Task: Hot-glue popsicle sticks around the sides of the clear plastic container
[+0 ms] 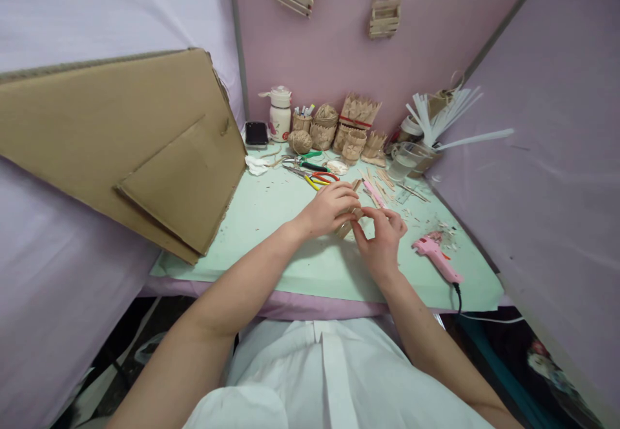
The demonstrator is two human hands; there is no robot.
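Over the table's middle, my left hand (332, 208) is wrapped around a small craft-stick piece (344, 229), and its fingers hide much of it. My right hand (382, 240) pinches the piece's near right edge between thumb and forefinger. Just beyond my right fingertips lies a pink utility knife (373, 193) among loose wooden sticks (382, 182). A pink hot glue gun (438, 258) rests to the right of my right hand, with its cord running off the front edge. Pliers with red and yellow handles (317, 179) lie behind my left hand.
A large cardboard panel (169, 145) leans at the left. Along the back stand a white bottle (279, 115), a phone (256, 134), a twine ball (300, 141) and several twine-covered cups. White glue sticks (448, 115) and a clear cup (405, 161) are at the back right.
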